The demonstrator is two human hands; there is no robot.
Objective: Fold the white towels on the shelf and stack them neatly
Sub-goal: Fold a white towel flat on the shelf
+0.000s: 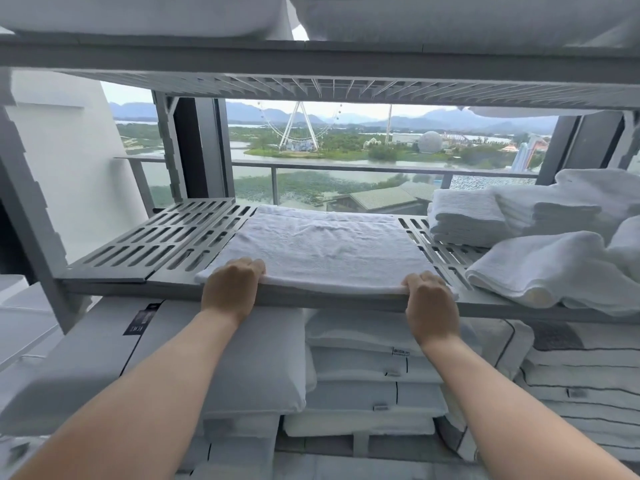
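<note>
A white towel (pixel 322 247) is spread flat at the middle of the grey slotted shelf (pixel 173 233), with folded towels (pixel 464 220) stacked to its right. A tag (pixel 401 352) on the bedding below is too blurred to be read. The towel's near edge is gripped by the left hand (pixel 232 285) and right hand (pixel 429 299), fingers curled over it.

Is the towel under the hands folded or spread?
Spread: the towel lies flat on the shelf; left hand and right hand grip its near edge.
</note>
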